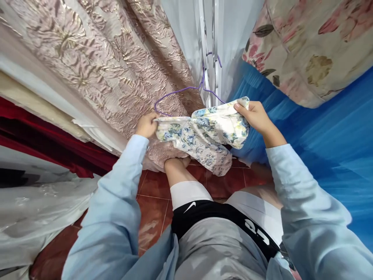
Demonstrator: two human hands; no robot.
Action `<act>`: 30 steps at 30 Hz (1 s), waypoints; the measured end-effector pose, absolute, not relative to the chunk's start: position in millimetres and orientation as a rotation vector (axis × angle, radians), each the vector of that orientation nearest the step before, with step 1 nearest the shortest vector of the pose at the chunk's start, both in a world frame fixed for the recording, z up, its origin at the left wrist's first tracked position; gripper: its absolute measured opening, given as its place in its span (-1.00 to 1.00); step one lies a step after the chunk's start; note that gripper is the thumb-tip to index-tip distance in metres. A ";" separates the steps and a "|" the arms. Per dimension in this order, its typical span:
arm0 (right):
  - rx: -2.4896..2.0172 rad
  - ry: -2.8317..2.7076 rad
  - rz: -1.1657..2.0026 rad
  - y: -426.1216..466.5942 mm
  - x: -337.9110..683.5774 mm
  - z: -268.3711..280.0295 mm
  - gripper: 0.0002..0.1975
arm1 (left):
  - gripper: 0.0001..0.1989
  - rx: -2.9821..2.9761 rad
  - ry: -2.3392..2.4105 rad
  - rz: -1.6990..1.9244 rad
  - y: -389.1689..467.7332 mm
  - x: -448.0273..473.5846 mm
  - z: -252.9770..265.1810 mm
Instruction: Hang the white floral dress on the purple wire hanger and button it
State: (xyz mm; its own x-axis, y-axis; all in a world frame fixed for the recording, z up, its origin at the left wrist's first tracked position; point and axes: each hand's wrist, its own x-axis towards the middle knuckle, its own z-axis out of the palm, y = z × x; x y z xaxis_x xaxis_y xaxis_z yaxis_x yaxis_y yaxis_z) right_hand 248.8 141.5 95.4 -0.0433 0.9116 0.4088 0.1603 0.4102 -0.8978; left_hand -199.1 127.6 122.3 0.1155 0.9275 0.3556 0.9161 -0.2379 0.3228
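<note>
A white piece of fabric [201,136] with blue and yellow flowers stretches between my two hands. My left hand [148,124] pinches its upper left corner, fingers closed. At the upper right corner, my right hand [253,116] grips the cloth, thumb on top. Right behind it is a purple hanger [182,90], its hook up by a white metal rack [215,74]. The cloth hides the hanger's lower part, so I cannot tell how the two are joined. The fabric's lower end droops above the floor.
Pink textured fabric [116,58] hangs at the left, with dark red cloth [52,136] beyond it. To the right hang flowered fabric [305,50] and blue tulle [329,155]. My legs stand on the red tiled floor [154,210]. White sheer material [43,217] lies at lower left.
</note>
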 end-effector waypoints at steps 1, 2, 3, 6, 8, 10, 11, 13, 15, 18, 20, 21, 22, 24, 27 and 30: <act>-0.991 -1.511 0.812 140.8 247.1 95.7 -0.58 | -0.89 2.313 1.959 0.837 138.8 -202.4 129.4; -0.983 -1.515 0.813 140.4 245.6 96.1 -0.55 | -0.89 2.311 1.987 0.906 149.6 -204.1 136.9; -0.975 -1.517 0.816 140.2 244.6 96.5 -0.53 | -0.87 2.318 2.004 0.976 160.1 -204.1 144.7; -0.970 -1.496 0.811 139.9 245.2 98.3 -0.51 | -0.80 2.323 1.957 1.152 189.1 -192.1 168.3; -0.984 -1.465 0.782 139.0 247.9 99.3 -0.50 | -0.75 2.282 1.852 1.240 203.3 -173.0 181.5; -0.990 -1.441 0.766 136.9 250.8 99.2 -0.51 | -0.77 2.275 1.694 1.292 208.9 -147.3 189.4; -0.989 -1.434 0.769 135.6 251.8 98.5 -0.53 | -0.72 2.299 1.618 1.293 207.8 -133.9 190.7; -0.989 -1.425 0.785 132.9 252.7 96.0 -0.54 | -0.58 2.387 1.510 1.223 198.8 -110.2 187.8; -0.998 -1.413 0.783 131.6 252.8 93.3 -0.53 | -0.62 2.460 1.501 1.107 185.1 -95.1 179.0; -1.030 -1.411 0.737 134.0 254.7 94.4 -0.53 | -0.74 2.494 1.554 0.990 168.6 -89.9 164.0; -1.065 -1.427 0.695 137.9 258.3 103.4 -0.54 | -0.74 2.499 1.566 0.991 164.6 -92.2 159.1; -1.087 -1.436 0.675 139.9 260.5 111.2 -0.54 | -0.72 2.498 1.568 1.019 164.5 -93.5 158.9; -1.114 -1.444 0.657 141.7 262.7 121.3 -0.55 | -0.70 2.492 1.568 1.060 165.3 -94.5 160.0; -1.180 -1.457 0.620 143.4 264.8 146.9 -0.57 | -0.67 2.476 1.572 1.152 168.2 -96.5 164.3; -1.249 -1.465 0.581 139.0 256.5 188.2 -0.60 | -0.64 2.438 1.612 1.255 171.9 -103.3 165.9; -1.184 -1.596 0.678 123.2 230.8 212.5 -0.62 | -0.65 2.361 1.733 1.290 168.6 -113.7 149.8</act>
